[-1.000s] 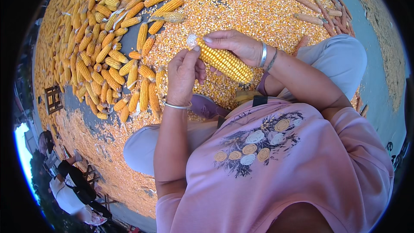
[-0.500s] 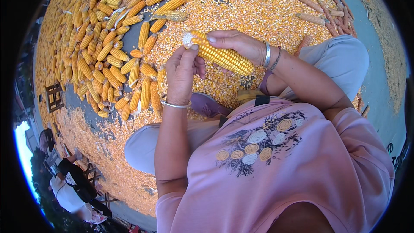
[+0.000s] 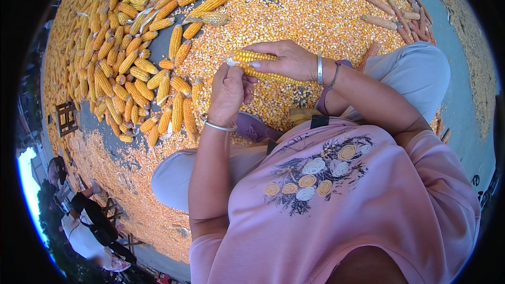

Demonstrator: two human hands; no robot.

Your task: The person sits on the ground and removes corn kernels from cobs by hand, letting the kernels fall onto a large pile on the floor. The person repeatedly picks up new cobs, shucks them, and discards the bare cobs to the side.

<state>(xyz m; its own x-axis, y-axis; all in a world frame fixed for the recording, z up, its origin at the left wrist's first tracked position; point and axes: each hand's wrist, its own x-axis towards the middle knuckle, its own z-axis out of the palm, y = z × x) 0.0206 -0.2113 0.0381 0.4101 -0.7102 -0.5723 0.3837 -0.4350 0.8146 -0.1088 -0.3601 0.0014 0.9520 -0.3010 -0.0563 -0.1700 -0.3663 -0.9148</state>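
Between my hands is a yellow corn cob (image 3: 253, 57), its pale end toward the left and most kernels still on it. My left hand (image 3: 230, 88) pinches that pale end between thumb and fingers. Over the cob's middle lies my right hand (image 3: 286, 62), thumb pressed on the kernel rows and fingers around the far side. Part of the cob is hidden under the right hand. Below it spreads a thick layer of loose corn kernels (image 3: 315, 16).
A large heap of unshelled corn cobs (image 3: 113, 63) fills the left. Stripped reddish cobs (image 3: 381, 22) lie at the far right. A small wooden stool (image 3: 66, 119) stands at the left edge. Another person (image 3: 87, 234) is at lower left. My shoe (image 3: 254, 128) rests among the kernels.
The cob has turned and tilted between my hands, its right end now lower and flatter. My left hand has shifted slightly right; my right thumb has moved down along the kernels.
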